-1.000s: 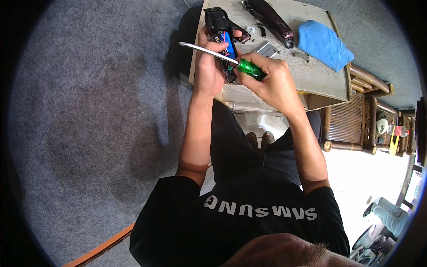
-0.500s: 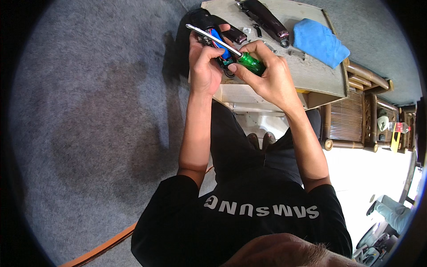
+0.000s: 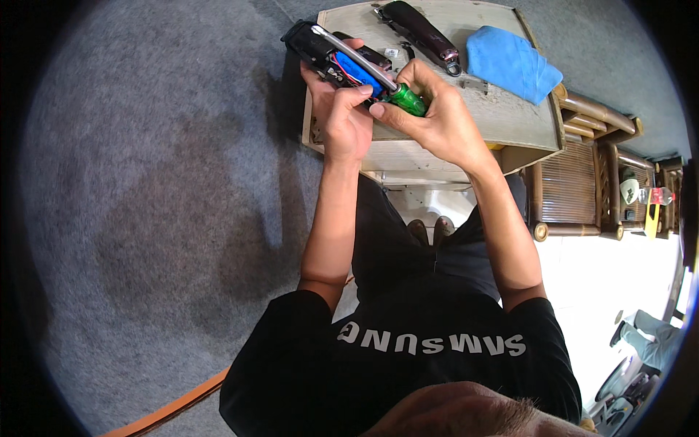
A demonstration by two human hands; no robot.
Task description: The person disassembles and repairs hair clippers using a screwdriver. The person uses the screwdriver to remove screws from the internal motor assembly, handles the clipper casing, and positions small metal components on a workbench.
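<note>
My left fingers (image 3: pixel 351 97) curl around one opened black clipper (image 3: pixel 322 58), its single blue battery (image 3: pixel 352 71) exposed, by the left edge of the bench (image 3: pixel 502 124). My right fingers (image 3: pixel 417 73) wrap around one green-handled screwdriver (image 3: pixel 410 101). Beyond lie one whole maroon clipper (image 3: pixel 420 36) and one blue cloth (image 3: pixel 510 62).

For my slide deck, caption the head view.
Left hand holds an opened hair clipper; right hand grips a green-handled screwdriver over it.
</note>
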